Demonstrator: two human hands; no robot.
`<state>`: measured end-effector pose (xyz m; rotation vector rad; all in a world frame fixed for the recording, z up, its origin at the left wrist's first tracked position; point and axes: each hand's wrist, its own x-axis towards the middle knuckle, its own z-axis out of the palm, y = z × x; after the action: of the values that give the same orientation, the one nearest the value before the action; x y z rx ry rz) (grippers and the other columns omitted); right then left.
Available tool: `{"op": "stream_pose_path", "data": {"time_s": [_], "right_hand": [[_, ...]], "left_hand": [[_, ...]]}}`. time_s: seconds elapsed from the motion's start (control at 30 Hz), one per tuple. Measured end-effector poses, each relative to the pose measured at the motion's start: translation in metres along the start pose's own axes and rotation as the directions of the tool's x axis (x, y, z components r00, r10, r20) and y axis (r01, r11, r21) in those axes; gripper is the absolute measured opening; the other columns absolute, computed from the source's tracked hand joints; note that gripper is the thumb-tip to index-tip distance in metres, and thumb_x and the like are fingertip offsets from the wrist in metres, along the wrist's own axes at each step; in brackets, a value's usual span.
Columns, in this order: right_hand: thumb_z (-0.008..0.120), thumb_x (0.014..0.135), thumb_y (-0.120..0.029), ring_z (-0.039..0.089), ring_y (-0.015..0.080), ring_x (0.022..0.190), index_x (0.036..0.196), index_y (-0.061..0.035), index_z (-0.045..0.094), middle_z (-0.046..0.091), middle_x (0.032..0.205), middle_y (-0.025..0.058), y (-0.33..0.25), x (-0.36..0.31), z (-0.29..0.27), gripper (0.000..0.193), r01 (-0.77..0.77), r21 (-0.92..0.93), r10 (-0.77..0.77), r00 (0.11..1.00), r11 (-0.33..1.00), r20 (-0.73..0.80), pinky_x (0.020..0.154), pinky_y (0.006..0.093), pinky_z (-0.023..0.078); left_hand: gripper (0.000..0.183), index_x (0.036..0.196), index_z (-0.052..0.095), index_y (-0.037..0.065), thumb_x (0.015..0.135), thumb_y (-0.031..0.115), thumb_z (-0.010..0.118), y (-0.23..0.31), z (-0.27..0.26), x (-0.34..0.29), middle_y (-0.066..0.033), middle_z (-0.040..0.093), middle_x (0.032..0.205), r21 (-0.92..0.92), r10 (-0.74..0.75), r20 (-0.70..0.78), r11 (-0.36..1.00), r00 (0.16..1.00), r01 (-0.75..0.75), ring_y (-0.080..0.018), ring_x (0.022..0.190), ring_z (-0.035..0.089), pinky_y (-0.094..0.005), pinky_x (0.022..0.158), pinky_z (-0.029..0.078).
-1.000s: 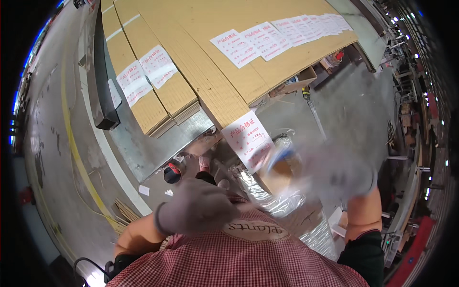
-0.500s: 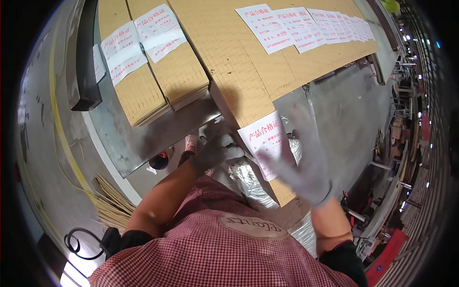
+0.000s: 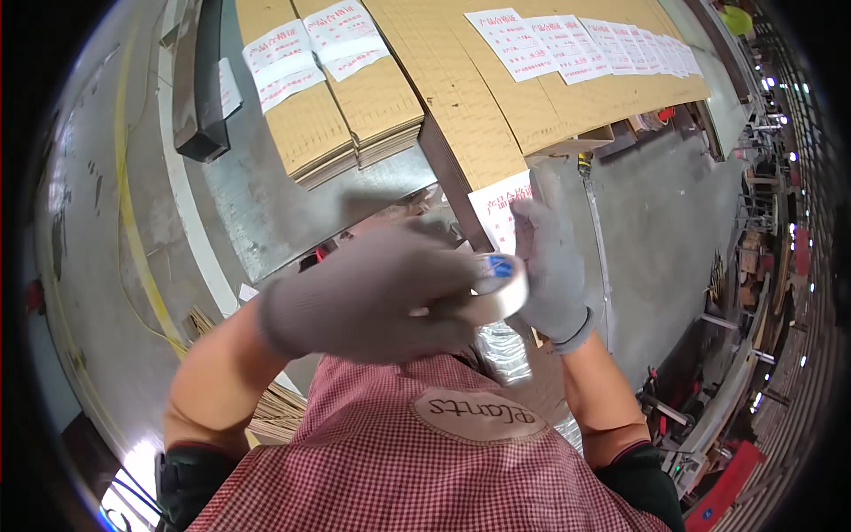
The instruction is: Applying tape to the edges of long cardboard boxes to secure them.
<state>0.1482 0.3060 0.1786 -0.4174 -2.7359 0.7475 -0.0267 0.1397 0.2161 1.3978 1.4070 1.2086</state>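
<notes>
A long bench [image 3: 674, 204] carries stacks of flat cardboard [image 3: 461, 97] with white labels. At its near edge the right hand [image 3: 551, 257] presses one label [image 3: 498, 213] flat, fingers together. The left hand [image 3: 372, 297] is clamped on a tape roll [image 3: 503, 285] just beside it. Taping the label looks under way; next, likely, drawing tape across it.

Bright, even overhead light; fisheye bends the dark-vignetted edges, and the near gloved hand [image 3: 372, 297] is motion-blurred.
</notes>
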Motion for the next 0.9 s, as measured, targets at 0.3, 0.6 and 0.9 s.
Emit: {"op": "stream_pose_path", "data": {"time_s": [0.3, 0.6, 0.9], "right_hand": [[0.082, 0.07, -0.03, 0.056, 0.0403, 0.107, 0.09, -0.002, 0.051, 0.047, 0.128, 0.0277, -0.001, 0.006, -0.005, 0.046, 0.101, -0.017, -0.102, 0.989, 0.995, -0.109, 0.077, 0.0427, 0.052], [0.077, 0.075, -0.019, 0.064, 0.0338, 0.086, 0.086, -0.0011, 0.052, 0.05, 0.127, 0.026, -0.006, 0.01, -0.006, 0.033, 0.029, -0.014, -0.03, 0.996, 0.999, -0.089, 0.063, 0.038, 0.053], [0.078, 0.074, -0.016, 0.061, 0.0364, 0.097, 0.088, -0.0011, 0.051, 0.049, 0.127, 0.0274, -0.007, 0.012, -0.002, 0.033, 0.115, -0.078, -0.124, 0.985, 0.99, -0.121, 0.068, 0.0383, 0.053]], "left_hand": [[0.011, 0.089, 0.058, 0.004, 0.085, 0.008, 0.068, -0.072, -0.011, -0.03, -0.0031, 0.06, 0.093, -0.25, -0.525, -0.012, 0.826, 0.851, 0.506, -0.0096, 0.083, 0.057, -0.0253, 0.07, 0.046], [0.024, 0.115, 0.057, 0.003, 0.092, 0.009, 0.062, -0.12, 0.091, -0.007, -0.003, 0.061, 0.111, -0.803, -0.499, -0.252, 0.585, 0.829, 0.109, -0.0111, 0.098, 0.057, -0.0256, 0.087, 0.046], [0.039, 0.117, 0.052, 0.007, 0.082, -0.002, 0.067, -0.132, 0.134, 0.005, -0.0047, 0.058, 0.105, -0.644, -0.255, -0.584, 0.723, 0.771, -0.249, -0.0118, 0.095, 0.057, -0.0245, 0.08, 0.049]]}}
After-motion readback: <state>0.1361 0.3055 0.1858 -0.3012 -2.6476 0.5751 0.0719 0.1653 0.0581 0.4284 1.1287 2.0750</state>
